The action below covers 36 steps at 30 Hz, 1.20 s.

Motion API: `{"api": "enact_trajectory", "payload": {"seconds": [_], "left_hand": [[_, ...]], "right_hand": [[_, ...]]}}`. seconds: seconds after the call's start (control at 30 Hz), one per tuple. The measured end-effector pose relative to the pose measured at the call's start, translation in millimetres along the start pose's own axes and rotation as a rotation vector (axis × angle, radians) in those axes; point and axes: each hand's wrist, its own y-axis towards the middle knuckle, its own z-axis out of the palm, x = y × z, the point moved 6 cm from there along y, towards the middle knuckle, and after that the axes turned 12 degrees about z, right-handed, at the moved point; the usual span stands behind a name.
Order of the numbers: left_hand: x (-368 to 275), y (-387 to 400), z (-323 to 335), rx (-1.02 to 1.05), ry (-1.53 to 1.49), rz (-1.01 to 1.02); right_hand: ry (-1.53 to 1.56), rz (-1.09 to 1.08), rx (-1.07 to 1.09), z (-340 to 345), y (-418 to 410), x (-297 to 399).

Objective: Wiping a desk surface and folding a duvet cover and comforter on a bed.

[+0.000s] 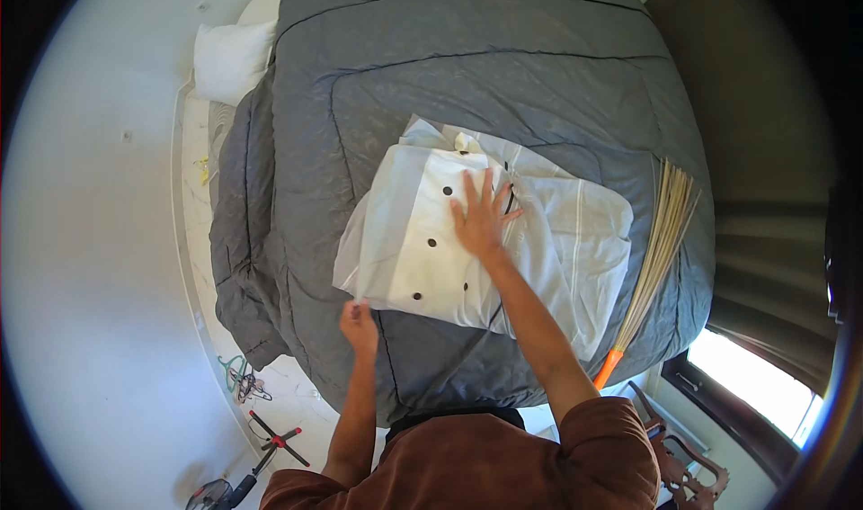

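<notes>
A light grey and white cloth with black dots and pale stripes (431, 220), partly folded in layers, lies on the dark grey quilted comforter (472, 92) of a bed. At the cloth's near left corner, my left hand (359, 324) pinches its edge between thumb and fingers. My right hand (482, 216) rests flat on the dotted upper layer, fingers spread, palm down. To the right of it, the lower layer spreads out with wrinkles.
A stick broom with an orange handle (609, 368) lies along the bed's right side. A white pillow (232, 61) is at the far left. On the floor at left are clothes hangers (246, 382) and a fan's stand (278, 440). A carved wooden chair (688, 463) stands near right.
</notes>
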Motion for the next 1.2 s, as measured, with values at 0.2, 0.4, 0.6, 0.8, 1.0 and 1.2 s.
{"api": "enact_trajectory", "payload": {"seconds": [0.2, 0.4, 0.6, 0.8, 1.0, 1.2], "left_hand": [[6, 13, -1, -0.082, -0.307, -0.114], [-27, 18, 11, -0.09, 0.052, 0.241], [-26, 29, 22, 0.255, 0.409, 0.037], [-168, 38, 89, 0.078, 0.424, 0.718], [-239, 101, 231, 0.474, 0.166, 0.932], [-149, 180, 323, 0.991, 0.535, 0.708]], "right_hand": [[0.358, 0.047, 0.345, -6, 68, -85], [-0.084, 0.015, -0.232, -77, 63, -136], [0.096, 0.144, -0.318, -97, 101, -202], [0.171, 0.195, -0.352, -120, 84, -221], [-0.037, 0.298, -0.33, -145, 57, -270], [0.274, 0.253, -0.487, -145, 79, -336]]}}
